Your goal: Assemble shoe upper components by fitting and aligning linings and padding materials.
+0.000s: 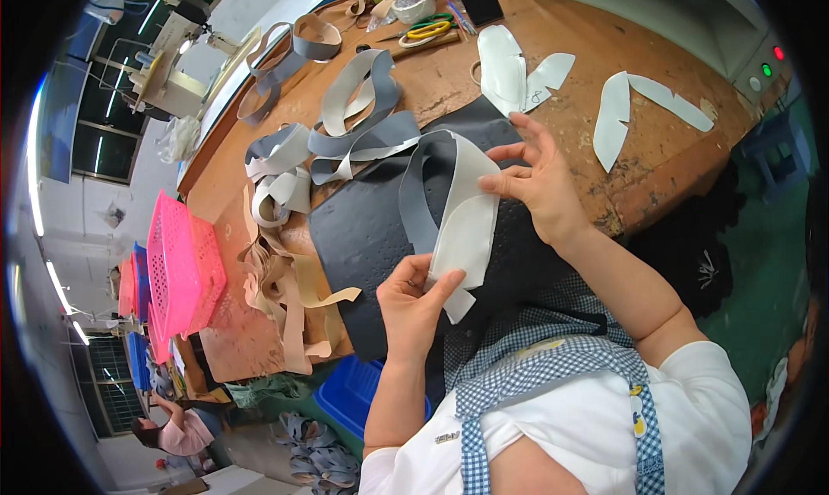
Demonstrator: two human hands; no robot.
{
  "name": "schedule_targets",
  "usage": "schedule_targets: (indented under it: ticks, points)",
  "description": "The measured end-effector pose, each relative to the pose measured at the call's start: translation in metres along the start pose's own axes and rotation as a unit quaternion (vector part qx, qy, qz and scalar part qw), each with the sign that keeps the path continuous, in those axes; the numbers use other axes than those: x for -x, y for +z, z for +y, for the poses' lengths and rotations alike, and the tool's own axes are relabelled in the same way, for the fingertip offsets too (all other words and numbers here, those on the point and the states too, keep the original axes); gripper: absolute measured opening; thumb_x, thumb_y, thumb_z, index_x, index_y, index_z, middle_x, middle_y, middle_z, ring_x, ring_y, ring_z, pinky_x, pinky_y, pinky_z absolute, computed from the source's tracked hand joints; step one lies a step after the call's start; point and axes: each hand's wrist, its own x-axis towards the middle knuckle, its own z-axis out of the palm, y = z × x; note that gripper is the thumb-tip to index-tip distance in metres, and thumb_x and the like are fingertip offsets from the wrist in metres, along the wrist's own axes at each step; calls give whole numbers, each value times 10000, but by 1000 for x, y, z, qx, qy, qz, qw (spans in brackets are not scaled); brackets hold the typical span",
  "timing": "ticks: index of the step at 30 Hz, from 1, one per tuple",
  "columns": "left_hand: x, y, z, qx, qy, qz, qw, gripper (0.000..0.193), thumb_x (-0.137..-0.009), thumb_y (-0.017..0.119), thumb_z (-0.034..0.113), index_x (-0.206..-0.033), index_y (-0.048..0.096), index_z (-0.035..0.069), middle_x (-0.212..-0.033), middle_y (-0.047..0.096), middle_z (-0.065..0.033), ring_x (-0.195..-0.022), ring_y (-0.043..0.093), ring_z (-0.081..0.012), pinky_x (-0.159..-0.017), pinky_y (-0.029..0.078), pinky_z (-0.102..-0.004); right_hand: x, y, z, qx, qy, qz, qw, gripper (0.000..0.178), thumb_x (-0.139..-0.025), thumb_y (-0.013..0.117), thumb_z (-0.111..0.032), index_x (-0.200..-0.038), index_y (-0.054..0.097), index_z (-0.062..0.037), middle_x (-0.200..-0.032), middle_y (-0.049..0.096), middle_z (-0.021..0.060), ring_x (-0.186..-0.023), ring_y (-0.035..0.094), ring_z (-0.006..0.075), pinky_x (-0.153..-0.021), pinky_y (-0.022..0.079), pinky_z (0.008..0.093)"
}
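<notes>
A curved strip of leather-like material (462,223), white on one face and grey-blue on the other, arches between my hands above a black mat (358,253). My left hand (410,305) pinches its lower end between thumb and fingers. At the upper right edge, my right hand (542,182) grips it with the thumb and a finger, other fingers raised. The white face is turned toward me, with a pale flat piece lying along it whose joining I cannot make out. More grey-and-white strips (358,106) lie looped beyond the mat.
White cut patterns (611,123) lie on the wooden table's (553,20) right side. Scissors (427,31) rest at the back. Beige strips (285,296) trail near the left edge, beside a pink basket (186,266). A blue bin (354,396) stands below; another person (177,430) is farther left.
</notes>
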Motion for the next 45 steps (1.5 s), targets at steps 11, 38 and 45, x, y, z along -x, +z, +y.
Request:
schedule_targets:
  ticks: [11, 38, 45]
  points:
    - [-30, 11, 61, -489, 442, -21, 752, 294, -711, 805, 81, -955, 645, 46, -947, 642, -96, -882, 602, -300, -742, 505, -385, 15, 21, -31, 378, -162, -322, 853, 707, -736, 719, 21, -1391, 465, -45, -1096, 651, 125, -1083, 635, 271, -1012, 448, 391]
    - [-19, 52, 10, 174, -6, -2, 985, 272, -1069, 442, 216, -1189, 485, -25, -965, 661, -79, -855, 669, -131, -764, 560, -267, 26, -17, -17, -59, 274, -139, 950, 422, -967, 641, -347, -1156, 646, 31, -971, 703, 59, -845, 660, 95, -734, 529, 269]
    - [-27, 55, 21, 62, 39, -86, 994, 390, -917, 688, 49, -1244, 498, -47, -1108, 688, -139, -1005, 660, -156, -882, 533, -292, 53, -24, -31, 86, 136, -194, 968, 418, -914, 685, -67, -1282, 538, 66, -1030, 694, 73, -941, 637, 81, -824, 518, 245]
